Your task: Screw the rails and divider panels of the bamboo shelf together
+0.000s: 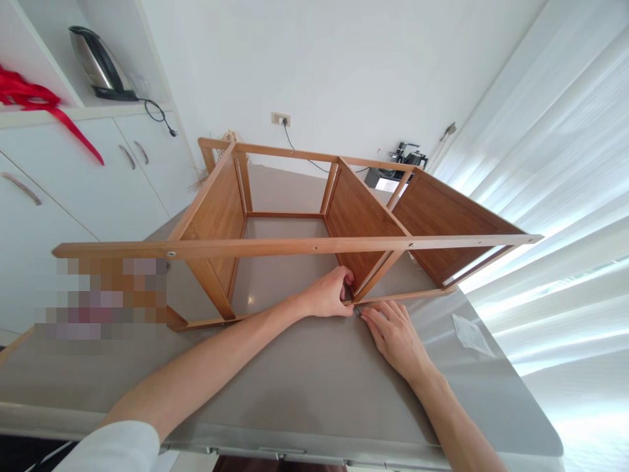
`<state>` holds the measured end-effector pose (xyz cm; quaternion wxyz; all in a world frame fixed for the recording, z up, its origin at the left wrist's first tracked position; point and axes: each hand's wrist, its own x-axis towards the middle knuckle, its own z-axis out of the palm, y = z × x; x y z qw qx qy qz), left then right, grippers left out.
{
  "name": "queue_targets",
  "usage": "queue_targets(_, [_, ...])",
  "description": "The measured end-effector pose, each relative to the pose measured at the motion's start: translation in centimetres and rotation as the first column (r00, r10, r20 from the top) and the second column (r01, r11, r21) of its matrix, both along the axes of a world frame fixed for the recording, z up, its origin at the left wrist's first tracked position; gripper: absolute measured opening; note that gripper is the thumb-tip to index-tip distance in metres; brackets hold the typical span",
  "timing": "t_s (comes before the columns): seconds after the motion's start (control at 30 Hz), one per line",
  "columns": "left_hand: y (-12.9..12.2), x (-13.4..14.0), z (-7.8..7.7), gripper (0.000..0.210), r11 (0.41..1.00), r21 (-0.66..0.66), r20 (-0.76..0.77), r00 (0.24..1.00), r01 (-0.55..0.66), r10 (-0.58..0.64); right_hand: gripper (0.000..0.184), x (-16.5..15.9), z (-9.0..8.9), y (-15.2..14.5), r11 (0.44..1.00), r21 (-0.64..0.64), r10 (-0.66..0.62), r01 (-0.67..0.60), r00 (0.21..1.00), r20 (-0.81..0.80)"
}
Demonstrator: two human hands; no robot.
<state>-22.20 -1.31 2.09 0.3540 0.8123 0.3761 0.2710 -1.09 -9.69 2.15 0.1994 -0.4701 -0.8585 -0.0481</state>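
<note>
A wooden shelf frame (240,248) with several slatless panels lies on its side on the grey table (295,373). My left hand (330,292) is closed around the low joint where the middle panel (366,203) meets the bottom rail (413,296). Its thumb rests on the outer side of that rail and its fingers curl inside. Just right of it, my right hand (396,331) pinches a small metal piece (358,311) against the rail's outer face. The piece looks like a screw, though fingers hide much of it.
A small clear plastic bag (472,334) lies on the table at the right. White curtains (565,164) hang beyond that edge. A kettle (101,65) and red ribbon (39,98) sit in the left cabinet. Behind the frame stands a black appliance (403,160), near a wall socket (280,119).
</note>
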Motion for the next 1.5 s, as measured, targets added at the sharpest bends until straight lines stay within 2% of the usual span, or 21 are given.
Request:
queue_targets(0.23, [-0.1, 0.0, 0.1, 0.049, 1.000, 0.020, 0.002, 1.000, 0.001, -0.001, 0.020, 0.4, 0.5, -0.2, 0.996, -0.068, 0.061, -0.063, 0.998, -0.031])
queue_targets(0.53, [0.0, 0.2, -0.1, 0.050, 1.000, 0.004, 0.002, 1.000, -0.012, 0.012, 0.020, 0.4, -0.1, -0.4, 0.999, -0.052, -0.009, 0.001, 0.988, -0.153])
queue_targets(0.93, [0.0, 0.1, -0.2, 0.049, 1.000, -0.012, 0.009, 1.000, -0.023, 0.023, 0.020, -0.1, -0.6, -0.3, 0.996, -0.075, -0.055, 0.053, 0.998, -0.025])
queue_targets(1.1, [-0.1, 0.1, -0.1, 0.048, 1.000, -0.008, 0.004, 1.000, -0.025, 0.025, 0.020, -0.3, -0.4, -0.2, 0.997, -0.048, -0.052, 0.053, 0.998, 0.018])
queue_targets(1.3, [-0.2, 0.0, 0.2, 0.049, 1.000, -0.005, -0.014, 1.000, -0.027, 0.027, 0.018, -0.5, 0.1, -0.1, 0.998, -0.056, -0.013, 0.011, 0.999, -0.045])
queue_targets(1.5, [0.0, 0.1, -0.2, 0.049, 1.000, 0.010, -0.001, 1.000, -0.017, 0.017, 0.018, -0.5, 0.1, -0.3, 0.996, -0.091, -0.006, -0.001, 0.997, -0.079])
